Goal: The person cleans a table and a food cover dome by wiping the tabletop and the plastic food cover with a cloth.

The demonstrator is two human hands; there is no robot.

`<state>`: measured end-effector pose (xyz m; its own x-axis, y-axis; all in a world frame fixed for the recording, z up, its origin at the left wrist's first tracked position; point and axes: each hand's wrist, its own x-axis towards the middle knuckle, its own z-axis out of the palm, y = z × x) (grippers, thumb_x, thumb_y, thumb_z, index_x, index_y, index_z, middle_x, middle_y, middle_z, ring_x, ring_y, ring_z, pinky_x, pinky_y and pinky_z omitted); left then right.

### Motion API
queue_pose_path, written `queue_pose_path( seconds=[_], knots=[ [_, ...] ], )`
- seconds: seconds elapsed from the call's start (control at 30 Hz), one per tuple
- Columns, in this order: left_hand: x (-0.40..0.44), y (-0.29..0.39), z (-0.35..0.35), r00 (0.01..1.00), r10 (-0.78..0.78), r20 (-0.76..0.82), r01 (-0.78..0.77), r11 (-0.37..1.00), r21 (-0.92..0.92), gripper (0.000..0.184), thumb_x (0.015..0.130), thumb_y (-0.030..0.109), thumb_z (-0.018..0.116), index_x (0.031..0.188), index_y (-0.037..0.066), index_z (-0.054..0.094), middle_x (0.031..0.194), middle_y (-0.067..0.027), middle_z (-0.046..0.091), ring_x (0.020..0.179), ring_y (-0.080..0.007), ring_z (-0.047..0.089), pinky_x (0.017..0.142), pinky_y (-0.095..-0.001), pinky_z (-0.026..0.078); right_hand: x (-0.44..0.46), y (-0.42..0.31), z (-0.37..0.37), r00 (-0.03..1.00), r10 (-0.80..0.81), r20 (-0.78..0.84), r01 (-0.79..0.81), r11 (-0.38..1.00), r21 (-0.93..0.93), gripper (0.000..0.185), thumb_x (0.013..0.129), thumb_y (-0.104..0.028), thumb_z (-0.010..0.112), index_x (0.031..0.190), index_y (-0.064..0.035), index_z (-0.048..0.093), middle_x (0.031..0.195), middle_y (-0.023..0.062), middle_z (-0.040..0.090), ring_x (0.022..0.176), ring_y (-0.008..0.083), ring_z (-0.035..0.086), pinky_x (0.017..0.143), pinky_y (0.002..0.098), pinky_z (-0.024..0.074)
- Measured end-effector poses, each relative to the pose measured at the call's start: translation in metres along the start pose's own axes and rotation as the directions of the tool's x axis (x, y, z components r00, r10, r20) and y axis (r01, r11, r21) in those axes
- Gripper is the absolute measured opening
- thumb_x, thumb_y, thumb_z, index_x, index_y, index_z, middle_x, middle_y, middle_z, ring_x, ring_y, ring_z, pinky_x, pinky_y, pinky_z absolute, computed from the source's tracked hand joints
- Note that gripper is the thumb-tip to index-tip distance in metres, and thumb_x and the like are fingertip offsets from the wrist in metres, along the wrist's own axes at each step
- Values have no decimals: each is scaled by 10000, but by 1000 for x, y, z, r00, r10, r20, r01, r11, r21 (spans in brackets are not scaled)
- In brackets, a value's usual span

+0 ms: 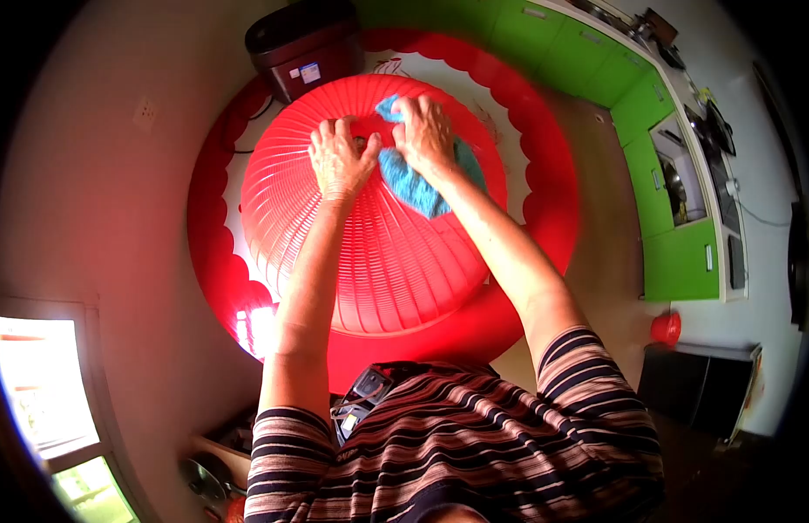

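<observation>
A large red slatted dome cover (369, 261) sits on a round red-edged table (552, 174). My left hand (339, 161) rests on top of the dome, its fingers bent and apart, beside the small knob (361, 141) at the centre. Bunched in my right hand (424, 135) is a blue cloth (413, 187). One end of it pokes out past the fingers, and the rest hangs over the dome's right side under my wrist. Part of the cloth is hidden by my right forearm.
A dark appliance (304, 52) with a cord stands at the table's far left edge. Green cabinets (626, 113) with a counter line the right side. A red bucket (666, 328) and a black cabinet (696, 388) are at the lower right. A wall runs along the left.
</observation>
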<state>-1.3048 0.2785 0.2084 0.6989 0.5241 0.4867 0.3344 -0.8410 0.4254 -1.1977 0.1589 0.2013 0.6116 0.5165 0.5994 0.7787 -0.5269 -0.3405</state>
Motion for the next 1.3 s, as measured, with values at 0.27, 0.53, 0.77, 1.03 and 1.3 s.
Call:
queue_pose_path(
  seconds=[0.27,0.53,0.77,1.03,1.3],
  knots=[
    [4,7,0,998,-4,57,-18,924,383,791,691,734,687,1010,12,631,1061,-181,611,1064,-339,558,919,-465,447,-93,14,-56,974,172,-144,-174,985,-1,320,777,-136,663,1071,-160,538,979,117,531,931,331,551,760,477,444],
    [13,5,21,961,273,28,-274,950,151,500,741,437,775,925,2,609,949,-174,630,977,-344,586,875,-440,467,-153,-22,-76,910,314,-272,-287,948,134,358,722,-34,634,1057,-132,554,995,95,561,923,317,543,786,448,434],
    [26,-9,11,916,388,101,-389,921,-8,353,744,308,780,901,45,605,902,-126,651,903,-316,604,852,-429,453,-174,-81,-74,914,338,-223,-300,935,187,352,750,-118,669,1082,-153,558,1030,99,539,958,314,541,790,467,414],
    [9,-8,0,926,376,-43,-371,925,86,322,780,327,758,705,65,587,685,-96,627,706,-307,583,741,-423,470,-178,-127,-41,999,-26,-36,34,972,232,291,831,-105,609,1117,-154,590,1091,48,532,983,245,543,837,444,409],
    [10,-11,-1,933,360,3,-360,932,29,320,794,311,755,649,61,617,652,-80,598,658,-287,551,683,-402,458,-125,-25,-54,973,180,-142,-185,982,-25,351,825,-129,665,1143,-172,523,1019,100,525,945,280,554,780,459,405]
  ],
)
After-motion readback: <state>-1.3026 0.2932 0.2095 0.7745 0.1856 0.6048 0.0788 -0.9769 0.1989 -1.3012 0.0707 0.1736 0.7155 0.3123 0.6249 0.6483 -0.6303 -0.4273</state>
